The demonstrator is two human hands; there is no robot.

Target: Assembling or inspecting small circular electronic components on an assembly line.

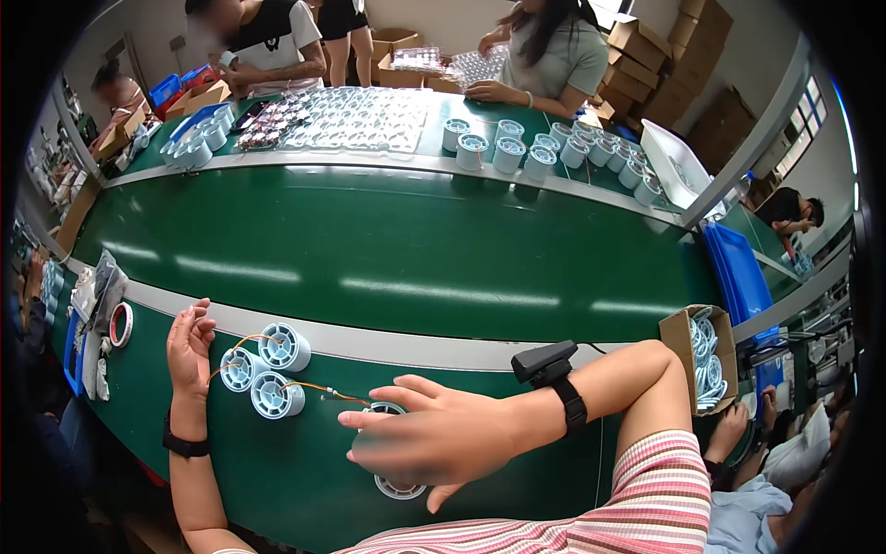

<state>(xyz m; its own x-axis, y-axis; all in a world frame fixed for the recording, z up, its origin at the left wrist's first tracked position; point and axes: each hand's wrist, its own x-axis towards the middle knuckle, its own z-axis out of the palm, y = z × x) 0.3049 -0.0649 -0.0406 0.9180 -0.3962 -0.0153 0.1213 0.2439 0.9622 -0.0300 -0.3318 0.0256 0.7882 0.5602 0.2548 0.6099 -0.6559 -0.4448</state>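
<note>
On the green table (pixel 305 480) just in front of us, our right hand (pixel 434 441) lies flat with fingers spread, covering two small white round fans (pixel 399 487), one showing below the palm and the other peeking out above the knuckles; it rests on them rather than gripping them. Our left hand (pixel 189 346) is raised at the table's near-left edge, fingers loosely curled and partly open, and we cannot tell whether it pinches the thin orange wire (pixel 242 343) that runs just beside it. Between our hands sit three more white fans (pixel 269 367) clustered together, touching one another, with orange wires trailing toward our right hand. Beyond them runs a wide green conveyor belt (pixel 415 249). Across it, other people stand at a far table with clear plastic trays (pixel 355 120) and rows of white fans (pixel 554 148). A cardboard box (pixel 701 355) of fans sits at our right.
</note>
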